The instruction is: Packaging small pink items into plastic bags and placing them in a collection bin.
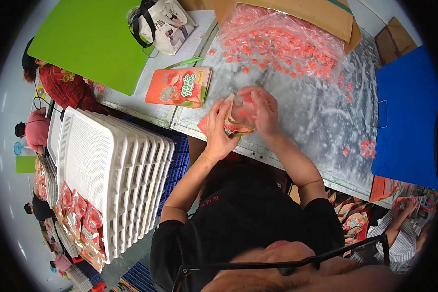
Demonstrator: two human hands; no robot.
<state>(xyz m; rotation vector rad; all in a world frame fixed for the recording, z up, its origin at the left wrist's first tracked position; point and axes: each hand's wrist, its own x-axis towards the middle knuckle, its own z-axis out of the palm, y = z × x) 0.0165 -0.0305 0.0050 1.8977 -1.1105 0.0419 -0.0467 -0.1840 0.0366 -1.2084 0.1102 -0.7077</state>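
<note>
My left hand (220, 134) is wrapped round a red and white printed pouch (236, 128), held tilted above the near edge of the metal table (297, 121). At the pouch's mouth, my right hand (266, 109) is cupped with its fingers curled. Small red candies in clear wrap show blurred between the palm and the pouch; how many is hidden. Left of my hands lies a stack of flat red pouches (173, 87), a slim green strip (190, 62) beside its far edge. Farther back, a heap of wrapped red candies (287, 48) spills from a clear plastic liner.
A cardboard box (321, 17) stands behind the heap. Loose candies (368, 149) lie near a blue panel (409, 117) at right. A white bag (168, 24) and green board (92, 39) are at back left. Stacked white trays (117, 175) stand at left, filled pouches (82, 219) on top.
</note>
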